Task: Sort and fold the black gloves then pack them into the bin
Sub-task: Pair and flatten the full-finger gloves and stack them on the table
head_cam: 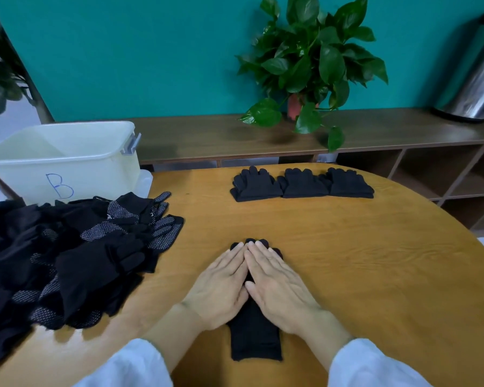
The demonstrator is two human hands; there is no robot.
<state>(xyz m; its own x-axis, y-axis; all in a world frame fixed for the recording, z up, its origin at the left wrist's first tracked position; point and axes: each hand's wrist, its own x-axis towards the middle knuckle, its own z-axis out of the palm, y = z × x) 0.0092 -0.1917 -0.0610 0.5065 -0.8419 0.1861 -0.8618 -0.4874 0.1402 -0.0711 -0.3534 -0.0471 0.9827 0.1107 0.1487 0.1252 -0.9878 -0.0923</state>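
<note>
A black glove [256, 339] lies flat on the wooden table [375, 261], cuff toward me. My left hand [221, 286] and my right hand [280, 286] press on it side by side with straight fingers, covering its palm and most of its fingers. Three folded black gloves [302, 184] sit in a row at the table's far edge. A loose pile of black gloves [67, 261], some with white grip dots, covers the left of the table. The pale plastic bin [62, 160] marked "B" stands behind the pile.
A dark wooden shelf unit [403, 129] runs behind the table along the teal wall. On it stand a potted green plant [308, 60] and a steel container [478, 88] at far right.
</note>
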